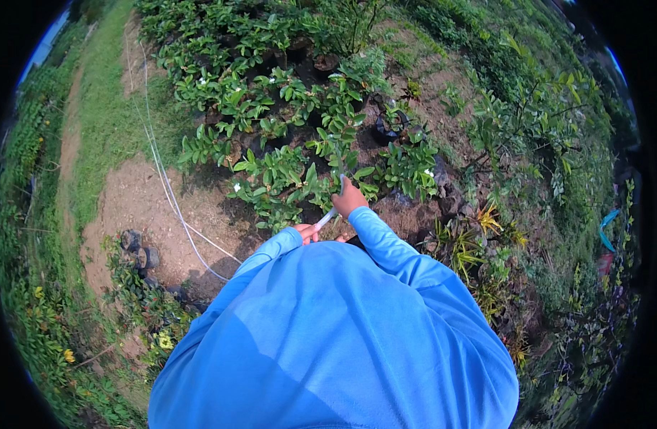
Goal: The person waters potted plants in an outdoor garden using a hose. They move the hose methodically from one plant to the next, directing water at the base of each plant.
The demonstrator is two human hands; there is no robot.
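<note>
A pale flexible hose (327, 217) runs between my two hands in front of my chest. My right hand (350, 198) is closed around it close to its end, which points away from me at the leafy plants. Lower and to the left, my left hand (308, 233) grips the same hose, partly hidden by my blue sleeve. Just beyond the hose end stand potted shrubs (274, 182) with glossy green leaves and small white flowers. A faint streak shows past the hose tip among the leaves; whether it is water is hard to tell.
A long pale hose line (159, 161) trails over the grass and bare soil (140, 198) at left. Black nursery pots (140, 254) stand lower left. A black planter bag (387, 128) sits ahead. Yellow-leaved plants (468, 249) and rocks (449, 193) lie at right.
</note>
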